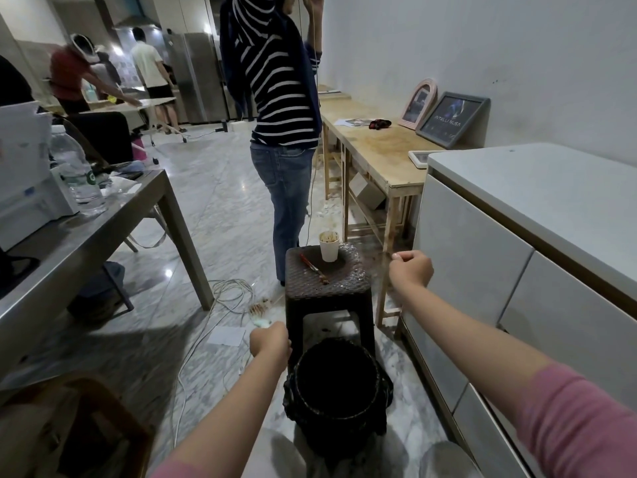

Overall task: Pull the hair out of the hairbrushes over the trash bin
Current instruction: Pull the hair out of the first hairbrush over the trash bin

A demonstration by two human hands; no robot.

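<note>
My left hand (270, 343) is closed around the pale handle of a hairbrush (259, 313). The brush is blurred, and its brownish bristle head points away to the upper left, just left of the bin. The black trash bin (336, 384) with a dark liner stands on the floor between my forearms. My right hand (411, 269) is raised to the right of the stool in a closed fist; I cannot make out any hair in it. A red-handled brush (313, 268) lies on the dark woven stool (327, 284) behind the bin.
A white paper cup (329, 246) holding sticks stands on the stool. A person in a striped top (279, 98) stands just beyond it. Around me are a grey table (103, 222) on the left, white cabinets (517, 270) on the right, a wooden bench (372, 146), and cables (227, 291) on the floor.
</note>
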